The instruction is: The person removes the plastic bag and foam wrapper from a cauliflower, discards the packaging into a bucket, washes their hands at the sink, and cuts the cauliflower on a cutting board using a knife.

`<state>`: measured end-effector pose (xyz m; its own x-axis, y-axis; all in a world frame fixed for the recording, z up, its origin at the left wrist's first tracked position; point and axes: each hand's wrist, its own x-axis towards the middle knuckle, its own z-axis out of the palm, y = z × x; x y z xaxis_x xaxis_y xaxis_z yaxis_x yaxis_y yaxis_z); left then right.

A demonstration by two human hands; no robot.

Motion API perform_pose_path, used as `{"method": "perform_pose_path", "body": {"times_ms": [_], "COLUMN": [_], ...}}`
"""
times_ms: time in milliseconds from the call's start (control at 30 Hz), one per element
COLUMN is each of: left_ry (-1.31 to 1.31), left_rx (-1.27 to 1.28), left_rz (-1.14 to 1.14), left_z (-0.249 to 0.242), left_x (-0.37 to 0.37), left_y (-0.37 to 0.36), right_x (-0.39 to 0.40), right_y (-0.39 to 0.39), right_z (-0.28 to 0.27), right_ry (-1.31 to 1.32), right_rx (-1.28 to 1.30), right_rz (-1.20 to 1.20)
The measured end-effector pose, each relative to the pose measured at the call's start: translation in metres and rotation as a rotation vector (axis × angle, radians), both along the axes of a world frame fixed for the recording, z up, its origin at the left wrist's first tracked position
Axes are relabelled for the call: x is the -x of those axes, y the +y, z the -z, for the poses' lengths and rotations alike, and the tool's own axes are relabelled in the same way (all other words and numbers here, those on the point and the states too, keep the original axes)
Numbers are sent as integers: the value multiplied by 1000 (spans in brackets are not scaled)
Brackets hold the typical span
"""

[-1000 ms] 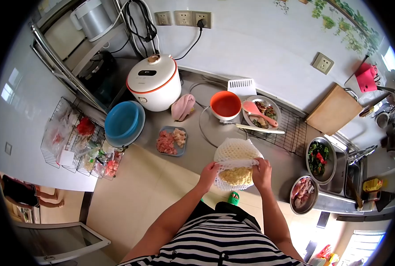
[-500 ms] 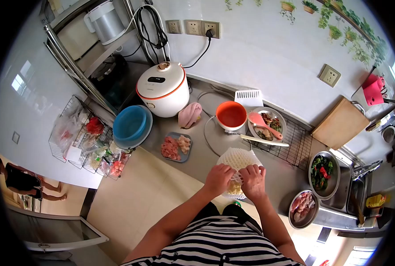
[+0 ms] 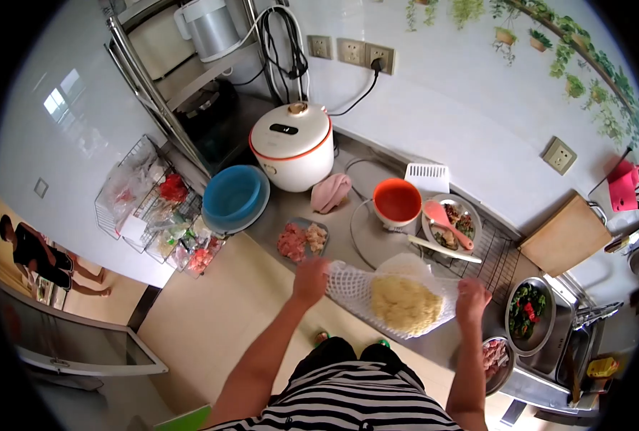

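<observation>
A white mesh cloth (image 3: 352,285) is stretched wide between my hands near the counter's front edge. My left hand (image 3: 310,282) is closed on its left end, and my right hand (image 3: 472,302) grips the right end. On the middle of the mesh lies a flattened mound of pale yellow, grainy food (image 3: 406,304). A rounded white piece (image 3: 404,265) shows behind the mound. Just beyond my left hand is a grey tray (image 3: 324,249) with pieces of raw pink meat (image 3: 291,243). A metal bowl of raw meat (image 3: 497,357) stands below my right hand, partly hidden by that forearm.
Along the back stand a rice cooker (image 3: 291,147), a pink cloth (image 3: 330,193), an orange bowl (image 3: 397,201) and a plate with a pink spoon (image 3: 450,221). Blue basins (image 3: 231,192) sit left. At right are a bowl of greens (image 3: 529,316) and a sink (image 3: 565,337). A person (image 3: 39,251) is far left.
My hands were close together on the bunched mesh. They have moved apart, left and right, spreading it and exposing the yellow food. The view has shifted, so the counter things appear farther right.
</observation>
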<state>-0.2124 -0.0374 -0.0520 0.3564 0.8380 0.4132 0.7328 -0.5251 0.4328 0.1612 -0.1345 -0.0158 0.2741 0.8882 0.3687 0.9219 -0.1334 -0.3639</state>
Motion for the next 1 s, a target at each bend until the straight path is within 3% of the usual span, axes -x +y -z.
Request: {"method": "perform_pose_path", "body": {"times_ms": [33, 67, 100, 300, 433, 533, 600, 667, 767, 800, 867, 933, 1000], "left_ry": [-205, -414, -441, -393, -303, -228, -272, -315, -298, -274, -251, -276, -266], "left_rx": [161, 316, 355, 618, 332, 182, 221, 252, 374, 347, 316, 141, 129], "left_rz": [-5, -8, -7, 18, 207, 192, 211, 223, 215, 244, 278, 211, 174], "left_z": [3, 7, 0, -5, -19, -24, -10, -7, -8, -1, -1, -11, 2], "left_x": [5, 6, -6, -42, -70, -90, -97, -103, -105, -106, -107, -105, -101], "left_y": [-5, -8, -9, -27, -40, -42, -38, -35, -33, -30, -31, -35, -37], "right_x": [3, 6, 9, 44, 60, 72, 79, 91, 114, 115, 114, 111, 110], "right_y": [-1, 2, 6, 7, 9, 10, 9, 8, 16, 20, 33, 39, 38], "right_z": [-2, -5, -8, -15, -15, -25, -32, -49, -58, -53, -29, -28, -28], "right_ry": [5, 177, 344, 514, 525, 462, 469, 72, -132, -134, -179, -139, -66], "right_rx": [23, 39, 45, 143, 105, 71, 114, -16, 33, 25, 393, 417, 252], "right_rz": [-5, -20, -29, -14, -62, -168, -160, -235, -299, -293, -384, -384, -412]}}
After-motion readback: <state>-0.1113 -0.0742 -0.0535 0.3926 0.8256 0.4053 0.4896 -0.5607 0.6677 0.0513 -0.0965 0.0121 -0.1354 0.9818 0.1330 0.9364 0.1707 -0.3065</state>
